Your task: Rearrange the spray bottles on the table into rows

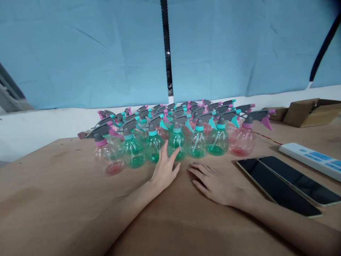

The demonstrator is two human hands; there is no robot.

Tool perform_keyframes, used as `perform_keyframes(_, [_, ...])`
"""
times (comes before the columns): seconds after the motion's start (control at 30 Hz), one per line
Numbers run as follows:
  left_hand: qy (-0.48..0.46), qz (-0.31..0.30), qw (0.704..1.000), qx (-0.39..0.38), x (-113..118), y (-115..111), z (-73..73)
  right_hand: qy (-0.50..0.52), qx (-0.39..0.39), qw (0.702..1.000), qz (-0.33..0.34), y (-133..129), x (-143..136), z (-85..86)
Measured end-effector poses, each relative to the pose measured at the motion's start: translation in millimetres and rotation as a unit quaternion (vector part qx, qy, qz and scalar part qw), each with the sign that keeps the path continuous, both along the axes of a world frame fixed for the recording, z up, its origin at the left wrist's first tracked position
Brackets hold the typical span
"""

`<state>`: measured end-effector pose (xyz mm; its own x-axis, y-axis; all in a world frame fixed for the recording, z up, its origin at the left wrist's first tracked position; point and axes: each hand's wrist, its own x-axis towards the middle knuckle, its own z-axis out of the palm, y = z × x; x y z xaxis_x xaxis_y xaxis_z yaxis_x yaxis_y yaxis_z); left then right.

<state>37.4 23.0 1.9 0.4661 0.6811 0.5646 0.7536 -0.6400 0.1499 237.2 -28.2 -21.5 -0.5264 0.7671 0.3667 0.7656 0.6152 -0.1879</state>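
Several small clear spray bottles with grey heads stand upright in rows on the wooden table. Green ones [134, 151] with teal collars fill the middle of the front row; a pink one [106, 158] stands at its left end and another pink one [242, 140] at its right end. My left hand [165, 167] is open, fingers spread, in front of a green bottle [177, 140]; whether its fingertips touch the bottle I cannot tell. Palm down, my right hand [213, 181] rests open on the table to the right, holding nothing.
Two dark phones [277, 186] [301, 179] lie on the table [53, 199] at the right, beside a white power strip [314, 158]. Behind them is an open cardboard box [302, 113]. A blue curtain [93, 53] hangs at the back.
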Motion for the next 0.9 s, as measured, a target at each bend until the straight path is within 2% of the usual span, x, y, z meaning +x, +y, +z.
perform_keyframes(0.17, [0.026, -0.003, 0.999, -0.024, 2.4, -14.6, -3.1, -0.005, -0.002, 1.000, 0.001, -0.1, 0.2, 0.1])
perform_keyframes(0.3, [0.090, 0.016, 0.986, -0.141, -1.7, -35.1, -5.3, -0.006, -0.002, 1.000, -0.002, 0.0, 0.0, -0.6])
perform_keyframes(0.4, [0.151, -0.005, 0.967, -0.205, -9.5, -44.4, -0.5, -0.001, -0.002, 1.000, 0.000, 0.2, 0.1, -0.9])
perform_keyframes(0.6, [0.214, -0.090, 0.947, -0.222, -24.6, -39.1, 11.5, 0.001, -0.005, 1.000, 0.023, 1.1, 1.3, -1.1])
perform_keyframes(0.9, [0.207, -0.092, 0.953, -0.201, -25.6, -37.6, 10.2, 0.000, -0.014, 1.000, 0.020, 1.6, 2.4, -2.2])
